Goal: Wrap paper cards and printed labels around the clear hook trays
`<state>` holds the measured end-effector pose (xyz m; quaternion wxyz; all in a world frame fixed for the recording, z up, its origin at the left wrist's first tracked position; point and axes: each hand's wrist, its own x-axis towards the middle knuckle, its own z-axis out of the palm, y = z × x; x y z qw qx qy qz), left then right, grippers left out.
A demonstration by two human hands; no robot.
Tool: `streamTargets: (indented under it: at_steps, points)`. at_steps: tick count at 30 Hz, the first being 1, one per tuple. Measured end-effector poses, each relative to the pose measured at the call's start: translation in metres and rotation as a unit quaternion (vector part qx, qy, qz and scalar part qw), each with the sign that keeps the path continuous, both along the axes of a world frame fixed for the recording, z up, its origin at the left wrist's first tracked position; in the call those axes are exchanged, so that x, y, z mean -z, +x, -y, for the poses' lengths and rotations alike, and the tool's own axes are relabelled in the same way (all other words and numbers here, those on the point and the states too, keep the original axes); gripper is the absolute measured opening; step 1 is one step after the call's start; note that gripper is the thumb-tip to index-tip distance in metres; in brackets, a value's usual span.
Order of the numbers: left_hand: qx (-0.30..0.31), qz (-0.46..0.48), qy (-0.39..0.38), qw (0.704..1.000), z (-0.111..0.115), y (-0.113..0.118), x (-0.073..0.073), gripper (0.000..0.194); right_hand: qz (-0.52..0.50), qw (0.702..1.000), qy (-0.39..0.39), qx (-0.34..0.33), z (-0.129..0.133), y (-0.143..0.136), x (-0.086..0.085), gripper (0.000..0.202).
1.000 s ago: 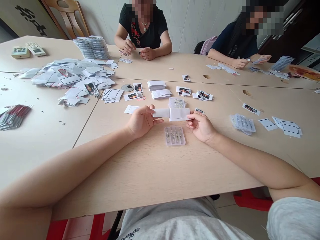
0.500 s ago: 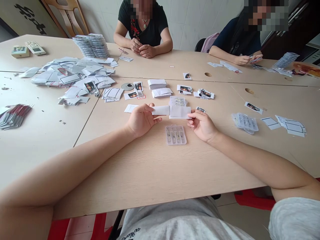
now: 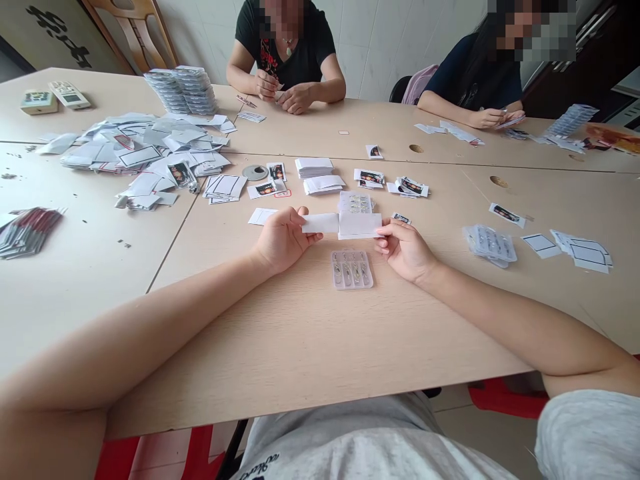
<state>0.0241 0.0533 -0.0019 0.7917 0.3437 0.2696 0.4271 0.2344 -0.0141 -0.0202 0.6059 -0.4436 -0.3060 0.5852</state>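
Observation:
My left hand (image 3: 287, 241) pinches one end of a white paper strip (image 3: 320, 223) between thumb and fingers. Between the thumb and fingers of my right hand (image 3: 407, 250) is the edge of a blank white card (image 3: 360, 225), which appears folded or doubled along its lower edge. Strip and card meet edge to edge above the table; I cannot tell whether they are joined. Just below them lies a clear compartment box (image 3: 352, 269) with small metallic pieces in its slots. Another clear box (image 3: 356, 202) is partly covered by the card.
White cards form a stack (image 3: 315, 168) ahead and a large heap (image 3: 145, 147) at left. A tape roll (image 3: 255, 173) lies near printed cards (image 3: 263, 190). Clear boxes (image 3: 490, 245) and loose cards (image 3: 583, 252) are at right. Two co-workers (image 3: 287, 60) sit across the table.
My left hand's end of the strip has shifted very slightly left and down. My right hand stays put. The co-worker straight across has moved their hands a little apart.

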Motion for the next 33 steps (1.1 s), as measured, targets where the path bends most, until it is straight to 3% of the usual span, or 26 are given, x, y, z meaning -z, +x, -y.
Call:
streamTargets:
  at_steps: [15,19,22,27,33]
  points:
    - [0.002,-0.008,0.007,1.0,-0.001,0.0,0.0,0.016,0.002,1.0,0.008,-0.008,0.0,0.002,0.0,0.014]
    - [-0.007,-0.017,-0.002,1.0,0.0,0.0,-0.002,0.016,0.006,0.997,0.045,-0.057,0.004,0.001,-0.003,0.037]
    - [0.001,-0.014,-0.002,1.0,0.004,0.001,-0.005,0.016,0.08,0.989,0.079,-0.097,0.01,-0.003,-0.002,0.049]
    - [0.061,-0.019,-0.007,0.998,0.02,0.006,-0.008,0.014,0.233,0.96,0.122,-0.098,0.018,-0.014,0.002,0.032]
    - [0.083,-0.034,-0.002,0.996,0.027,0.009,-0.006,0.015,0.249,0.951,0.151,-0.108,0.02,-0.015,0.001,0.011]
